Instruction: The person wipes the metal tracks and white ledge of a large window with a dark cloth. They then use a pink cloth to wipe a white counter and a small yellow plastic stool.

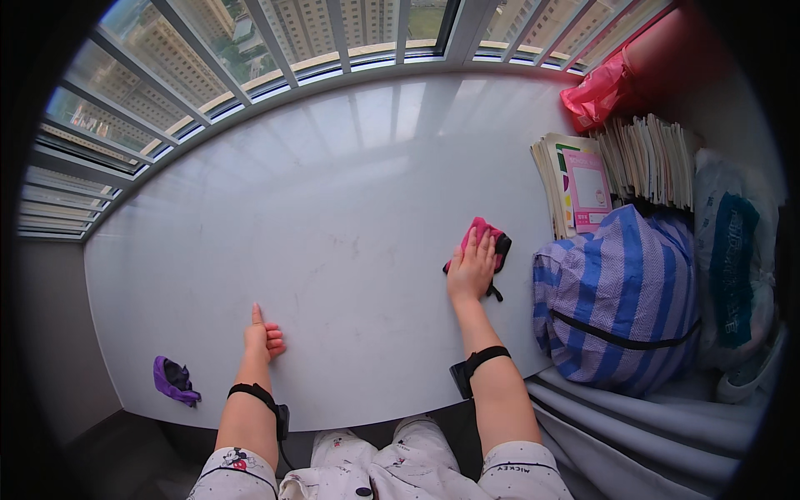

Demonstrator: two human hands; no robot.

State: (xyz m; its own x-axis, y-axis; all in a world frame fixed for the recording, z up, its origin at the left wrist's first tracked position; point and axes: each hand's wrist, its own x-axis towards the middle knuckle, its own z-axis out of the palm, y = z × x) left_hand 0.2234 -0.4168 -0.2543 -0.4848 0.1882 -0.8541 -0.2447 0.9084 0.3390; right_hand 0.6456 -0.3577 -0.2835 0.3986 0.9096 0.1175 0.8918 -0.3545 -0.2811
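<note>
My right hand point(473, 268) lies on a crumpled pink and black fabric item point(483, 226), its fingers stretched out over the top. A short black strap end point(495, 293) sticks out beside the wrist; the item's exact kind is not clear. Over the left part of the white tabletop point(358, 192), my left hand point(263, 335) has one digit pointing away from me and the other fingers curled in, with nothing seen in them. Left of that forearm, near the front edge, lies a small purple fabric item point(172, 385) with a dark inner side.
Along the right side sit a blue-striped woven bag point(621, 300), a stack of books and papers point(646, 162), a pink-covered booklet point(587, 183), a red plastic bag point(598, 93) and a clear plastic bag point(737, 250). Grey curtain fabric point(642, 429) hangs below. A barred window point(283, 42) lines the far edge.
</note>
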